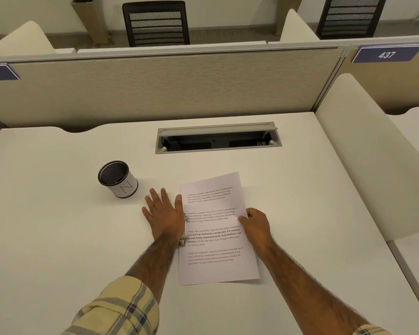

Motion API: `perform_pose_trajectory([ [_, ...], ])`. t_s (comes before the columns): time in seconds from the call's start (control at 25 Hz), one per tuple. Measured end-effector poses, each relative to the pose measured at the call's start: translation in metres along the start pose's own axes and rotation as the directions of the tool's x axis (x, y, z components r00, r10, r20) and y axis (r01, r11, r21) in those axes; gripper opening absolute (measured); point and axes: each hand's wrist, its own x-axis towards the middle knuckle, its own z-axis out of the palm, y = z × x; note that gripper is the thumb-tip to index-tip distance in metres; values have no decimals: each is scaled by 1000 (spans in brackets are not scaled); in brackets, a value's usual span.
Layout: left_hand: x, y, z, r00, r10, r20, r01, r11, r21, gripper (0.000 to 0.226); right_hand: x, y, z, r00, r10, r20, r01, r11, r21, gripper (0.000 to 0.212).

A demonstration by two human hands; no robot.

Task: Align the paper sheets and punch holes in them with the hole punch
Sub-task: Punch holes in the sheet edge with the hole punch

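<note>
White printed paper sheets [218, 262] lie stacked on the white desk [58, 238], a little right of centre. A metal hole punch [183, 234] sits at the stack's left edge, mostly hidden under my left hand [163, 213]. That hand lies flat on the punch, palm down, fingers spread and thumb touching the paper's left edge. My right hand [255, 226] rests on the stack's right edge with its fingers curled onto the sheets, holding them.
A round mesh pen cup [117, 178] stands to the left of my hands. An open cable tray slot [218, 139] is set into the desk behind the paper. Beige partition panels close off the back and right side.
</note>
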Motion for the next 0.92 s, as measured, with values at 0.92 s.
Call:
perform_pose_trajectory([
  [0.92, 1, -13, 10, 999, 29, -13, -29, 999, 27, 62, 6, 6, 2, 1000, -9, 18, 9, 1000, -27, 16],
])
